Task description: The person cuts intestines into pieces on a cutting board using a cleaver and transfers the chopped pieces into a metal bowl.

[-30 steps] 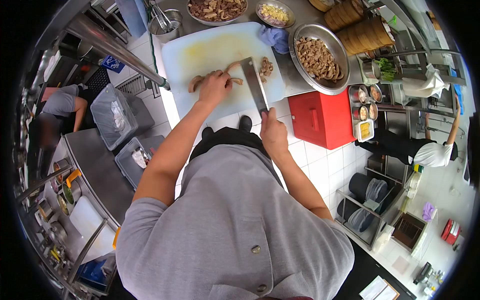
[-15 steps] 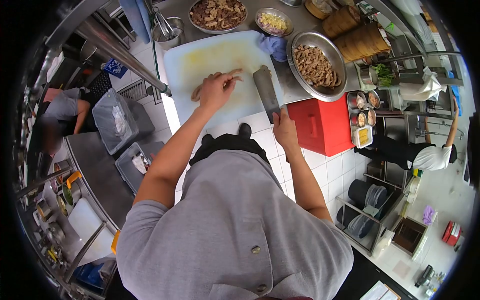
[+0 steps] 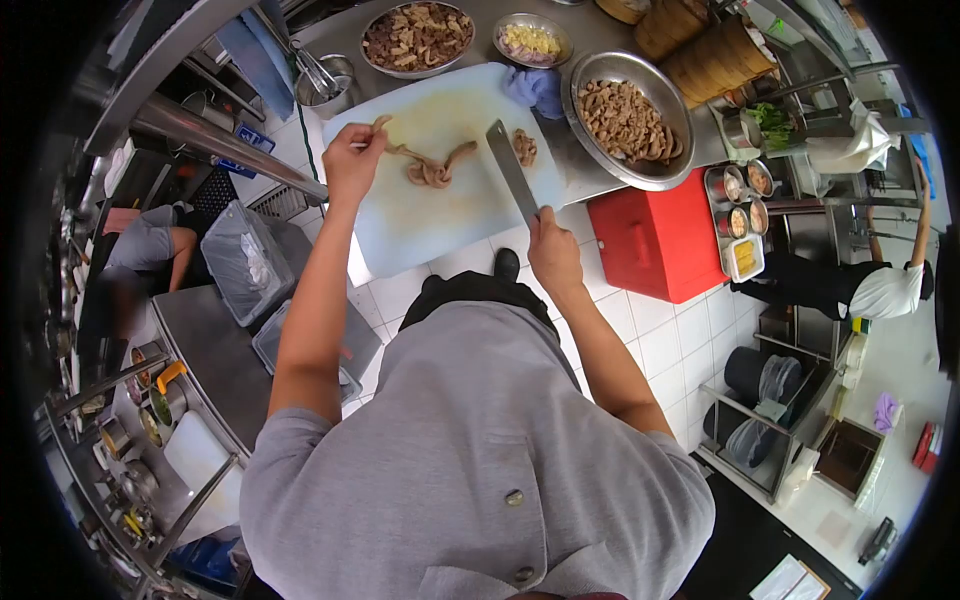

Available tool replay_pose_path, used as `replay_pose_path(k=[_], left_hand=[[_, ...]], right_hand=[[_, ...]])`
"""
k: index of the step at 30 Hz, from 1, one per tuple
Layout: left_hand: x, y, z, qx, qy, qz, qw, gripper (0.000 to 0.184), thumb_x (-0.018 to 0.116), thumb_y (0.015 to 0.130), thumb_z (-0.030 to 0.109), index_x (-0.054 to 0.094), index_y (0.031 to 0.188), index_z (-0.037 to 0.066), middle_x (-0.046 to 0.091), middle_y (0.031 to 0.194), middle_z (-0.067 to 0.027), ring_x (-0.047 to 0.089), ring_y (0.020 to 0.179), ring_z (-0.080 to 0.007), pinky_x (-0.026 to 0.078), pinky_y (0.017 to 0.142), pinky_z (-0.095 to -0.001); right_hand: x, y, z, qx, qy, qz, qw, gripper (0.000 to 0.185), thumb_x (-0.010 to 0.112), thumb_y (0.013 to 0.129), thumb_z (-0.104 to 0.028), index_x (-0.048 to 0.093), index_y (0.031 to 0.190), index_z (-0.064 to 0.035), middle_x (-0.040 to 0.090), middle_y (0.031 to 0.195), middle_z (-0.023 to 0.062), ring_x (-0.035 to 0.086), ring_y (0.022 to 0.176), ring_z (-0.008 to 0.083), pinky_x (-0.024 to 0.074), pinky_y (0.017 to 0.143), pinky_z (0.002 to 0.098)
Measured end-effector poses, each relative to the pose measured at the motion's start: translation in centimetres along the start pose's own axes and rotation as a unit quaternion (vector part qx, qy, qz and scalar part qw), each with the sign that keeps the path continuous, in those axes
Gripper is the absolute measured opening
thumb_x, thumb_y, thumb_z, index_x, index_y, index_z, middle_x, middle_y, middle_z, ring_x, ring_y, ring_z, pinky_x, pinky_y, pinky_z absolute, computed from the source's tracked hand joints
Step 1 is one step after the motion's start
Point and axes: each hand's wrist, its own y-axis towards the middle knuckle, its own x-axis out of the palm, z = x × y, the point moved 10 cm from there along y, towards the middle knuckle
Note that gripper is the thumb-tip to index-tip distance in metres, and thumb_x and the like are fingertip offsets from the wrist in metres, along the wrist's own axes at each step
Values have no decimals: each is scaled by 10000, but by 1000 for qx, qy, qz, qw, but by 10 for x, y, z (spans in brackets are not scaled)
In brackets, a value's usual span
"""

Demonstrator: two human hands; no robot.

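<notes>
My left hand (image 3: 355, 165) pinches one end of a long, rope-like strip of cooked meat (image 3: 432, 174) over the left part of the white cutting board (image 3: 450, 225). The rest of the strip lies coiled on the middle of the board. In my right hand (image 3: 555, 255) is the handle of a cleaver (image 3: 512, 170), its broad blade pointing away from me over the board's right half. Just right of the blade sits a small pile of cut meat (image 3: 524, 147).
A large steel bowl of sliced meat (image 3: 630, 120) stands right of the board, by a blue cloth (image 3: 536, 90). Behind are a bowl of chopped meat (image 3: 418, 38) and a smaller bowl (image 3: 532, 42). A red box (image 3: 660, 240) sits below right. Two other people are nearby.
My left hand has moved left and away from me, drawing out one end of the meat strip. The cleaver has shifted slightly left, and the cut pile beside it now shows.
</notes>
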Motion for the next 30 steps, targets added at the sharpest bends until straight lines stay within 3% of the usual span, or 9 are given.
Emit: replay_pose_path(k=[2,5,8,11,15,21,25,27,30], left_hand=[[-13,-13,-19,-11,2,16,1000,234,796,898,205,718,1001,9,748,832,-74,690,676,-116,544,640,-272],[-33,-39,-5,7,14,49,999,215,797,885,196,698,957,19,739,789,-63,685,661,-111,537,625,-272],[-38,-59,6,6,56,51,997,178,784,872,158,690,948,28,729,759,-67,696,658,-145,545,628,-295],[-46,-76,22,-21,67,48,996,176,781,865,142,688,954,22,734,777,-77,706,676,-166,553,637,-301],[-53,-89,17,-12,36,57,998,188,779,853,126,685,970,13,746,829,-85,716,706,-169,559,643,-304],[-58,-92,20,-8,24,47,999,189,774,857,124,685,981,13,748,837,-79,721,718,-172,560,656,-308],[-66,-96,26,-11,11,56,998,185,770,864,126,683,981,13,749,839,-75,723,724,-169,562,667,-305],[-72,-98,26,8,8,70,997,179,767,869,126,684,979,13,749,840,-74,723,726,-163,565,669,-301],[-73,-98,22,-10,-5,65,998,178,771,863,116,684,979,12,749,841,-76,724,725,-161,569,672,-302]], right_hand=[[-2,2,-18,-46,20,46,998,187,501,1076,-238,479,1073,-53,664,735,296,656,747,526,494,660,647],[-3,9,-40,-52,25,49,997,190,491,1077,-241,471,1065,-52,672,759,308,663,763,534,507,674,646],[34,35,-23,-39,-54,-16,998,190,474,1080,-240,477,1093,-51,681,792,324,671,796,545,524,698,644],[18,47,-26,-30,-69,-37,996,218,443,1086,-270,483,1141,-63,716,860,305,708,848,515,562,769,613],[-10,34,-40,-27,-29,-10,999,230,465,1084,-257,492,1136,-35,688,833,341,670,840,556,521,725,653],[27,42,-35,-77,-78,-31,993,245,460,1084,-291,496,1154,-59,706,824,307,693,819,525,532,748,630],[6,37,-38,-71,-65,34,995,249,481,1083,-295,509,1105,-49,687,773,315,681,759,531,534,674,624],[-3,27,-53,-69,-63,-2,996,232,449,1086,-289,486,1112,-61,708,820,298,699,815,518,539,742,626],[27,28,-48,-85,-116,-66,987,231,438,1091,-285,483,1118,-61,707,819,301,699,822,521,540,746,625]])
